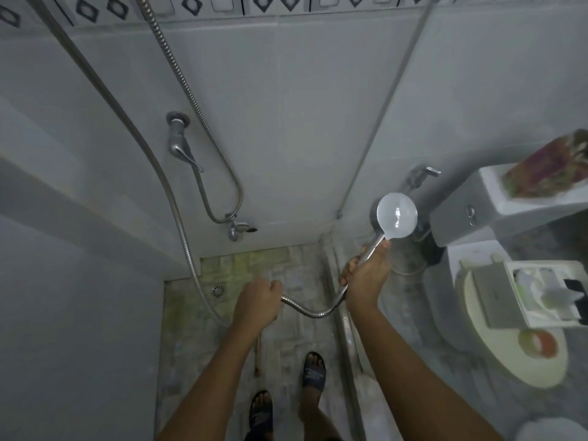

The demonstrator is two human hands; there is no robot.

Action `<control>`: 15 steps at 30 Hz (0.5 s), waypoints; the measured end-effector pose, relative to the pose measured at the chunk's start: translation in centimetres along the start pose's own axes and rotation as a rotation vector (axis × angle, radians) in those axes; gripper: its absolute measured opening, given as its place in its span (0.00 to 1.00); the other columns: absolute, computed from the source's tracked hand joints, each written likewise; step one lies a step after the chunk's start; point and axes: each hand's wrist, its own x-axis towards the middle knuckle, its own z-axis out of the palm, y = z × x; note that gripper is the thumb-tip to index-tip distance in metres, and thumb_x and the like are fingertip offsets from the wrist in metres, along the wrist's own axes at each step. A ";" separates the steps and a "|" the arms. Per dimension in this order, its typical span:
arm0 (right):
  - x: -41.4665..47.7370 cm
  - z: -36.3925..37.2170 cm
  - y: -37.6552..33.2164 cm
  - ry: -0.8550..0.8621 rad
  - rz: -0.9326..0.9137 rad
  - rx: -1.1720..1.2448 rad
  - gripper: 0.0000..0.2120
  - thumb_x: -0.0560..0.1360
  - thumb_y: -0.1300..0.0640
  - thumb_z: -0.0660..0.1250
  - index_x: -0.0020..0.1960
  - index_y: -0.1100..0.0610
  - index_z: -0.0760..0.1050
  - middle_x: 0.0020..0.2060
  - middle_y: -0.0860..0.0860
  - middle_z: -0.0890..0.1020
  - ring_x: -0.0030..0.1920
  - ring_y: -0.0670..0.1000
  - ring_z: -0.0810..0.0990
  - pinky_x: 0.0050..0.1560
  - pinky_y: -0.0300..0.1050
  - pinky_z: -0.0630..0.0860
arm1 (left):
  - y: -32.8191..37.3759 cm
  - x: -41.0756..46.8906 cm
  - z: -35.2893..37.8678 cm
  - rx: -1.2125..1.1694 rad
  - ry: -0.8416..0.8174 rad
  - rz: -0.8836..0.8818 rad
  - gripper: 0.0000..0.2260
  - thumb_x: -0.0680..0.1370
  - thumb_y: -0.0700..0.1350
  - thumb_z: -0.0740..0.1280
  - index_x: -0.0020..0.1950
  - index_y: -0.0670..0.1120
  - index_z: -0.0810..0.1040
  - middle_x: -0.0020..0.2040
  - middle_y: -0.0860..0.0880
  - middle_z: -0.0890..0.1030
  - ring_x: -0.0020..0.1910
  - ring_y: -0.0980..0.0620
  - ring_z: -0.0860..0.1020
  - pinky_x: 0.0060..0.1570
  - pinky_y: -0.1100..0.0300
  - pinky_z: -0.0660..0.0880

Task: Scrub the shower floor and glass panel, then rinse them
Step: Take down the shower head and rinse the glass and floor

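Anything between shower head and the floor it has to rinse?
Nothing visible blocks it. The right hand grips the shower head; below, only the hose held by the left hand and two sandalled feet cover parts of the shower floor.

At right we see a toilet (471, 329), its lid carrying a white tray (541, 294) and a round roll (537, 343); a patterned packet (547, 170) lies on the cistern (461, 218). Diamond-patterned border tiles (191, 4) cap the wall.
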 end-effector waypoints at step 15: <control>1.3 5.2 -0.7 -0.155 0.091 -0.048 0.25 0.80 0.35 0.50 0.37 0.54 0.66 0.23 0.52 0.65 0.20 0.49 0.63 0.22 0.37 0.62 | -1.2 1.8 -1.7 -0.126 0.081 -0.127 0.19 0.80 0.46 0.60 0.36 0.35 0.79 0.35 0.39 0.79 0.37 0.43 0.78 0.36 0.55 0.69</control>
